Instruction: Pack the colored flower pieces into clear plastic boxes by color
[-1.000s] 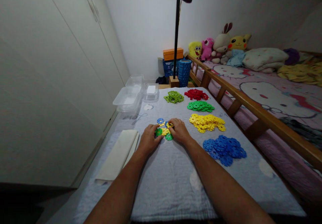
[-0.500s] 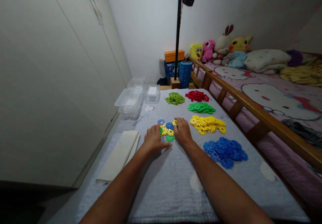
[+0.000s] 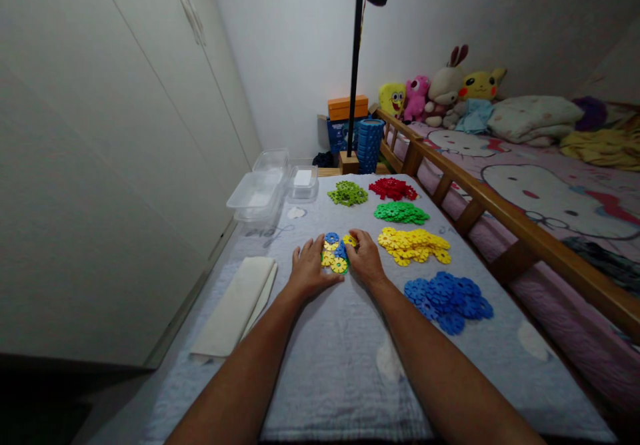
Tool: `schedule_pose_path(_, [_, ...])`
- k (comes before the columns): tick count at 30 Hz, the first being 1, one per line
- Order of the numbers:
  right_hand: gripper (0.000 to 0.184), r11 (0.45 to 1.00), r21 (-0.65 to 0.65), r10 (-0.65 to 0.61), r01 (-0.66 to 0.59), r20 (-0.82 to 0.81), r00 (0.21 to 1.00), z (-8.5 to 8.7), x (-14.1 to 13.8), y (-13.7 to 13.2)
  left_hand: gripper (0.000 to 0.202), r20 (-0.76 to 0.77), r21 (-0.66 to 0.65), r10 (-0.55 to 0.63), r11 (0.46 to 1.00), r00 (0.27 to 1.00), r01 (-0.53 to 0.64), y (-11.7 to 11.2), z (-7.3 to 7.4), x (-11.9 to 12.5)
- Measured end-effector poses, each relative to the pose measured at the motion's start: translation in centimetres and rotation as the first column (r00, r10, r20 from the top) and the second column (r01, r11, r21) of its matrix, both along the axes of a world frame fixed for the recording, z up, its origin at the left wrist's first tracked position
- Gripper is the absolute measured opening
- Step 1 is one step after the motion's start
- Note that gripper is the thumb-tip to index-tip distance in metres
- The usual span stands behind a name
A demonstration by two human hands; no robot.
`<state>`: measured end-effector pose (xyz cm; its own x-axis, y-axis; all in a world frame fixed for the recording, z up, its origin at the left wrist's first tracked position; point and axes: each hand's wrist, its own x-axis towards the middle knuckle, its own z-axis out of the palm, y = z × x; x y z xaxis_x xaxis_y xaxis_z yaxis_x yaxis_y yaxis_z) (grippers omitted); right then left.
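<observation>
A small bunch of notched plastic discs (image 3: 328, 258) in blue, yellow and green lies on the cloth between my two hands. My left hand (image 3: 310, 270) rests along the bunch's left side, fingers stretched forward and thumb reaching across its near edge. On the other side, my right hand (image 3: 366, 258) curves around the discs, its thumb and index finger apart near a yellow disc (image 3: 349, 239). Both hands touch the bunch's edges and are open; some discs are partly hidden by the fingers. To the right lie piles of yellow discs (image 3: 413, 245) and blue discs (image 3: 447, 298).
Farther back lie piles of green discs (image 3: 401, 212), red discs (image 3: 393, 188) and lime discs (image 3: 347, 193). Clear plastic boxes (image 3: 255, 192) stand at the back left. A folded cream cloth (image 3: 235, 308) lies left of my arm. A wooden bed rail (image 3: 480, 202) runs along the right.
The discs between my hands have drawn closer together. My left hand has shifted slightly right and forward, while the right hand has barely moved.
</observation>
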<state>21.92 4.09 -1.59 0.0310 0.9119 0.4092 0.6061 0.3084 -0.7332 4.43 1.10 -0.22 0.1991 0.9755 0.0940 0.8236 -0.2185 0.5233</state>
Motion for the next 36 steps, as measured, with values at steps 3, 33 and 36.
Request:
schedule_pose_path(3, [0.036,1.0,-0.016,0.01,-0.01,0.025,1.0,0.1,-0.1,-0.1,0.105,0.033,0.046,-0.013,0.999,0.999,0.011,-0.2,-0.3,-0.2])
schedule_pose_path(33, [0.036,0.996,0.017,0.089,-0.088,-0.016,0.996,0.8,-0.5,-0.8,0.067,0.056,0.181,-0.029,0.983,0.998,0.018,0.0,-0.5,-1.3])
schedule_pose_path(36, [0.036,0.997,0.041,0.064,-0.065,0.01,0.998,1.3,-0.7,-0.8,0.062,0.067,0.193,-0.028,0.981,0.997,0.015,0.1,-0.7,-1.4])
